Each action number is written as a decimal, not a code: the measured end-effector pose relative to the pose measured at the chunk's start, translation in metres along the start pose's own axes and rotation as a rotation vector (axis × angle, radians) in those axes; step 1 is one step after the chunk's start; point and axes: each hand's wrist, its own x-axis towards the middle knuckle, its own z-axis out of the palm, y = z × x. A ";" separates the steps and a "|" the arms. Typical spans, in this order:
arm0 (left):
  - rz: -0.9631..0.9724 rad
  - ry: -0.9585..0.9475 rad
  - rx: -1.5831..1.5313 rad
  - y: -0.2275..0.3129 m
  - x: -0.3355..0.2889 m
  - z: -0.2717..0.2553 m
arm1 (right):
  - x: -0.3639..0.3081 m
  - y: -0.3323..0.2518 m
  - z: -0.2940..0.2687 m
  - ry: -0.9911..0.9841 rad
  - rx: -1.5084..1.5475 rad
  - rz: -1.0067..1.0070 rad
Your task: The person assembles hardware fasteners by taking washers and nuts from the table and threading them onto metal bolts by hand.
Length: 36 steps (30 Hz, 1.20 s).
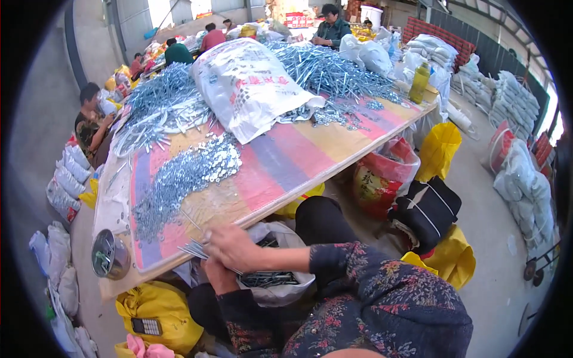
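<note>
Both my hands meet at the near edge of the table, above an open white sack (303,280) of metal pieces. My left hand (219,275) is closed round a bundle of long thin metal bolts (194,249), which stick out to the left. Over it lies my right hand (231,246), blurred, its fingers curled at the bundle and at a single bolt (191,219) that points up and left. Just beyond is a spread heap of small silvery washers and fasteners (188,173) on the striped table cover (271,176).
A bulging white woven sack (248,89) lies between heaps of long bolts (322,65). A metal tin (110,255) stands at the left corner, a yellow-green bottle (419,82) at the far right. Yellow bags (161,316) crowd the floor. Several people (331,30) sit around the table.
</note>
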 end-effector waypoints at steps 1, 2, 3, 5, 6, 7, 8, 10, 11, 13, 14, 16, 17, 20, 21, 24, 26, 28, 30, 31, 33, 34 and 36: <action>-0.005 -0.003 -0.006 0.015 -0.001 0.000 | -0.008 -0.012 -0.006 -0.032 0.096 -0.157; -0.070 0.125 0.014 0.031 0.001 -0.002 | -0.012 -0.025 -0.011 -0.062 0.199 -0.317; -0.133 0.257 0.034 0.043 0.006 -0.002 | -0.003 -0.042 -0.026 -0.082 0.246 -0.381; -0.583 0.320 -0.659 0.023 0.009 0.000 | 0.023 -0.014 -0.035 -0.154 0.127 -0.180; -0.953 0.207 -1.385 -0.001 0.008 0.005 | 0.030 0.004 -0.032 -0.233 0.006 0.024; -0.960 0.126 -1.260 0.003 0.007 0.003 | 0.036 0.015 -0.022 -0.118 -0.120 0.093; -0.965 0.138 -1.260 0.010 0.007 0.007 | 0.024 0.015 -0.011 -0.128 -0.116 0.088; -0.766 0.414 -1.311 0.012 -0.001 0.008 | 0.003 -0.019 0.010 0.106 0.035 -0.055; -0.964 0.379 -1.817 -0.012 -0.011 0.014 | -0.005 -0.028 -0.003 -0.070 0.178 -0.132; -0.617 0.325 -1.070 -0.025 -0.030 0.019 | -0.005 -0.046 -0.034 -0.167 0.259 -0.095; -0.266 0.175 -0.341 -0.031 -0.030 0.017 | 0.004 -0.044 -0.040 -0.231 0.309 -0.058; -0.970 0.208 -1.294 0.006 0.005 -0.006 | 0.021 -0.009 -0.027 -0.049 0.333 0.284; -0.960 0.210 -1.278 0.017 0.012 -0.012 | 0.027 -0.009 -0.026 -0.139 0.503 0.452; -0.773 0.424 -1.316 -0.016 -0.008 0.003 | 0.014 -0.034 -0.026 -0.392 0.696 0.462; -0.772 0.425 -1.279 -0.020 -0.012 0.004 | 0.003 -0.042 -0.029 -0.500 0.710 0.270; -0.962 0.133 -1.632 -0.008 -0.004 -0.016 | 0.019 -0.025 -0.041 -0.283 1.028 0.647; -0.983 0.111 -1.648 0.004 -0.003 -0.027 | 0.032 0.018 -0.023 -0.179 0.718 0.456; -0.969 0.067 -1.686 0.014 0.000 -0.026 | 0.031 0.025 -0.022 -0.479 0.767 0.472; -0.925 0.155 -1.371 0.025 0.001 -0.027 | 0.019 0.026 -0.014 -0.642 0.858 0.543; -0.890 0.217 -1.293 0.033 0.005 -0.032 | 0.012 0.026 -0.008 -0.519 0.613 0.424; -0.889 0.208 -1.185 0.035 0.005 -0.032 | 0.005 0.011 -0.003 -0.371 0.532 0.382; -0.881 0.186 -1.089 0.033 0.003 -0.033 | 0.002 0.010 -0.001 -0.348 0.626 0.457; -0.770 0.090 -1.037 0.028 0.007 -0.046 | 0.000 0.035 -0.003 -0.358 0.393 0.368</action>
